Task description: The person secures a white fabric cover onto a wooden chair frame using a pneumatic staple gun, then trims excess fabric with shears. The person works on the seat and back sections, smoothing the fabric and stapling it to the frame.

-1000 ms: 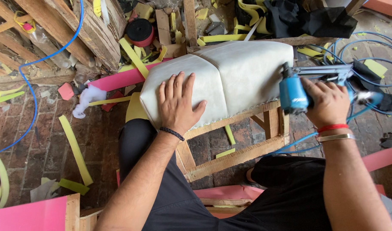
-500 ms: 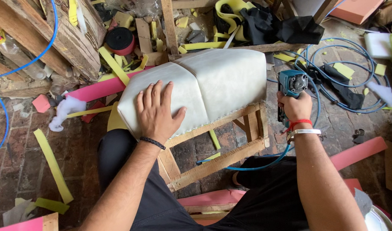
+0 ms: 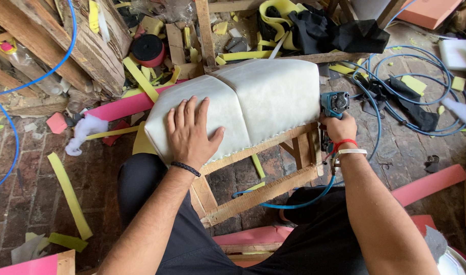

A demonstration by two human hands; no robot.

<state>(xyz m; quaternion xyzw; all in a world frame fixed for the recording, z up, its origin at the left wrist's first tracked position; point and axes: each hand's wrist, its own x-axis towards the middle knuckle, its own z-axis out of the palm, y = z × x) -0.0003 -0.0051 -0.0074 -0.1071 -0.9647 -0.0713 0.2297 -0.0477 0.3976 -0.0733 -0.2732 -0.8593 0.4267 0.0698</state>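
Note:
A white padded seat cushion sits on a bare wooden frame resting against my knees. My left hand lies flat on the cushion's near left part, fingers spread, a dark band on the wrist. My right hand grips a blue pneumatic staple gun held against the right end of the frame, below the cushion's edge. A blue air hose runs from the gun under the frame. A row of staples shows along the cushion's lower edge.
Coiled blue hose and black cloth lie on the brick floor at right. Wooden pallets, yellow foam strips, pink foam pieces and a black-and-red roll clutter the left and back.
My right hand has swung the staple gun down from beside the cushion's top right to the right end of the frame. The left hand stays pressed on the cushion.

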